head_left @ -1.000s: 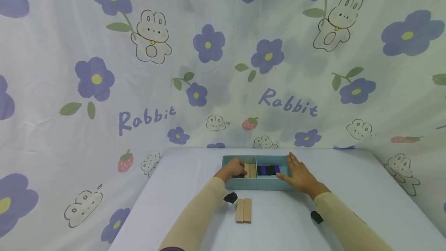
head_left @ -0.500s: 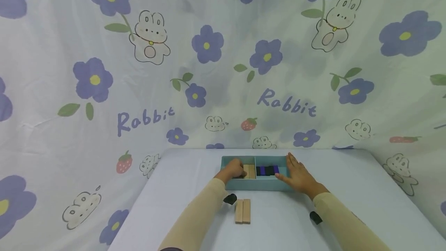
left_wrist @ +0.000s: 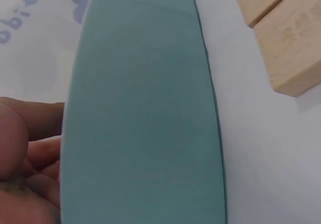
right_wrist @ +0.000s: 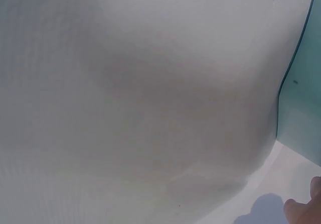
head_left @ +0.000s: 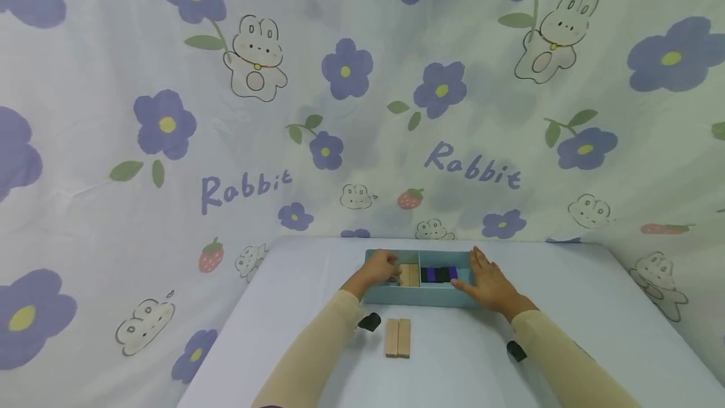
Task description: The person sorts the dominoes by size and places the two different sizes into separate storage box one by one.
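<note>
The light blue divided box (head_left: 391,296) lies lengthwise across the table. In its left compartment is my left hand (head_left: 379,266), fingers bent down beside the light wooden blocks (head_left: 409,274). The box's front wall hides the fingertips in the left wrist view, so whether they hold a block cannot be told. My right hand (head_left: 491,285) rests on the box's right end, its fingers straight along the edge and the thumb spread over the front side. The right compartment holds a row of black and purple pieces (head_left: 438,274). In the right wrist view only some fingertips show, beside the box.
Two wooden blocks (head_left: 398,338) lie side by side on the white table (head_left: 442,370), in front of the box. A patterned curtain (head_left: 362,143) hangs behind the table. Black wrist-mounted pieces (head_left: 370,322) sit below each hand.
My left hand has risen slightly within the left compartment, and its fingers look less bent. The right hand keeps its place on the box. The head view has shifted a little.
</note>
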